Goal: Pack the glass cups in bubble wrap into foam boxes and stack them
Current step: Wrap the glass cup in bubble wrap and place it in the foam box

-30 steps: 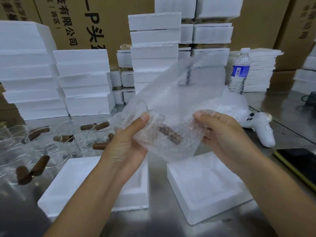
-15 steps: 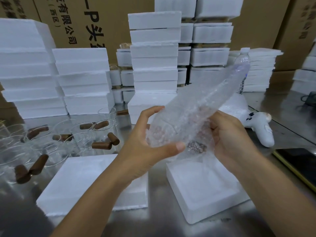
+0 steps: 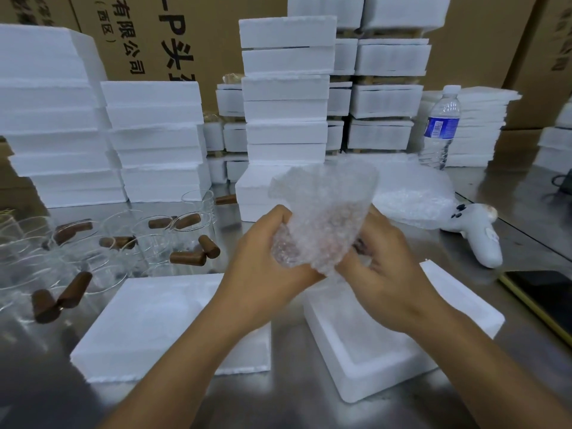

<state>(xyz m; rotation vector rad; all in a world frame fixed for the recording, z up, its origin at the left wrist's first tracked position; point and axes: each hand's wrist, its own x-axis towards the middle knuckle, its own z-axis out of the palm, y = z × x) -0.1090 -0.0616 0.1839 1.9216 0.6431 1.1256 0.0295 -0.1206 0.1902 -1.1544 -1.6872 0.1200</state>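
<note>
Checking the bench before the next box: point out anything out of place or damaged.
A white handheld controller lies on the table beside the bubble-wrap pile, unrelated to packing. Nothing looks broken or spilled.

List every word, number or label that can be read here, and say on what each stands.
"有限公司": on the left cardboard box, printed vertically.
"(西区)": same box, smaller.
"P头": same box, large; the rest is hidden.
Water bottle label: too blurred to read.
Right cardboard box: print too blurred to read.
</note>
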